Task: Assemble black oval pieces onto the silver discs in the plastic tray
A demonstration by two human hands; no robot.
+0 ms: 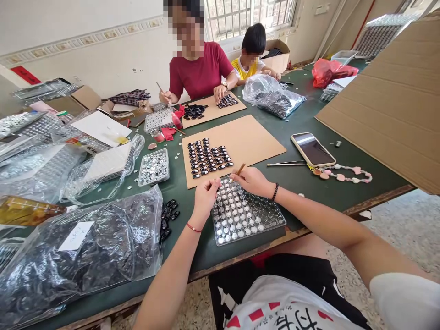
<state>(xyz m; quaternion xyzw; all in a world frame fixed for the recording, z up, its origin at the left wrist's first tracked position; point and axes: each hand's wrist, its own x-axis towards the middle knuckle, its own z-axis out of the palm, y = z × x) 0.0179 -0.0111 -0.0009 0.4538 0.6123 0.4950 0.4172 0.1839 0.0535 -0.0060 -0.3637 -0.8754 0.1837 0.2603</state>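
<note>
In front of me lies a clear plastic tray (237, 220) of round cups, many filled with small white-and-silver discs, its right-hand cups without white pieces. My left hand (207, 195) is closed in a pinch over the tray's far left corner; what is between the fingertips is too small to make out. Between the fingers of my right hand (254, 181) is a thin brown stick (241, 169), held above the tray's far edge. Just beyond both hands, a cardboard sheet (247, 137) carries rows of glossy black oval pieces (209, 158) with pale centres.
Left stand a box of silver discs (154, 167) and a large bag of black pieces (89, 243). Right are a phone (313, 150), tweezers (287, 164) and a tilted cardboard panel (388, 101). Across the table, a person in red (202, 68) and another in yellow (245, 66) work.
</note>
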